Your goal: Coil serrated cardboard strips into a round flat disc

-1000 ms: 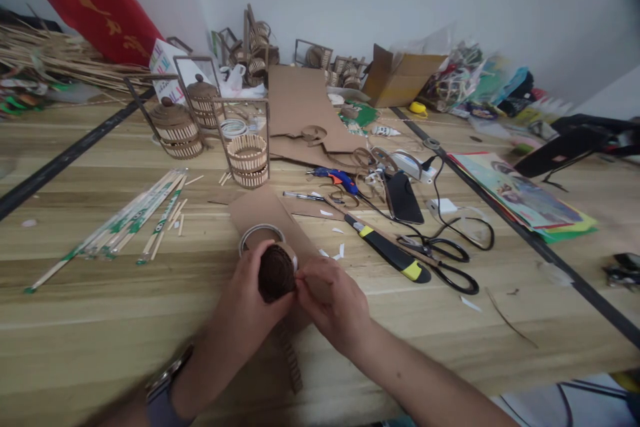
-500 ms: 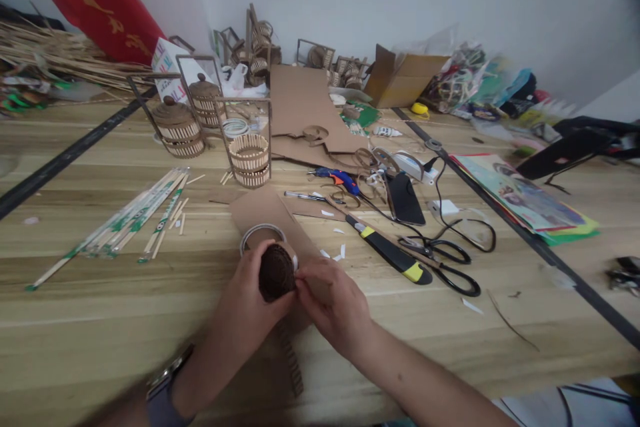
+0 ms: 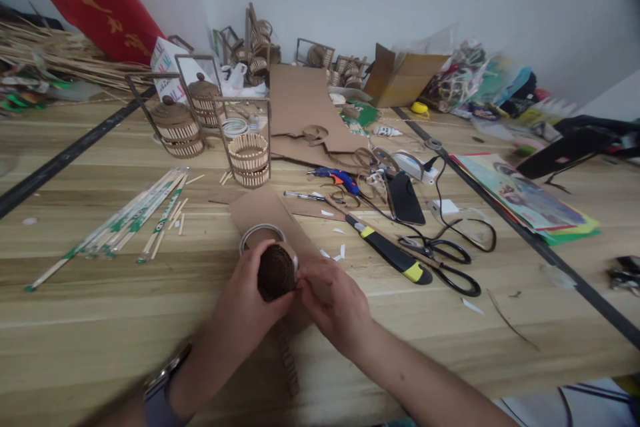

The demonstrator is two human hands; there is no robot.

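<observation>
My left hand (image 3: pixel 243 285) is closed round a dark brown roll of coiled cardboard strip (image 3: pixel 276 271), its spiral end facing up toward me. At the roll's right edge, my right hand (image 3: pixel 334 300) has thumb and forefinger pinched together; what lies between the fingertips is too small to make out. Below the hands hangs a ridged brown strip (image 3: pixel 287 360), blurred. Just beyond the roll, a ring-shaped tape roll (image 3: pixel 253 232) rests on a cardboard piece (image 3: pixel 270 207), partly covered by my left hand.
A box cutter (image 3: pixel 390 252), black-handled scissors (image 3: pixel 457 280), a blue glue gun (image 3: pixel 337 179) and a phone (image 3: pixel 406 199) lie to the right. Small stick baskets (image 3: pixel 249 157) stand behind on the left. Bagged wooden sticks (image 3: pixel 135 213) lie at left; an open carton (image 3: pixel 405 77) sits at the back.
The hands keep almost the same place and grip. The roll is tilted slightly, and the hanging strip has swung a little to the left.
</observation>
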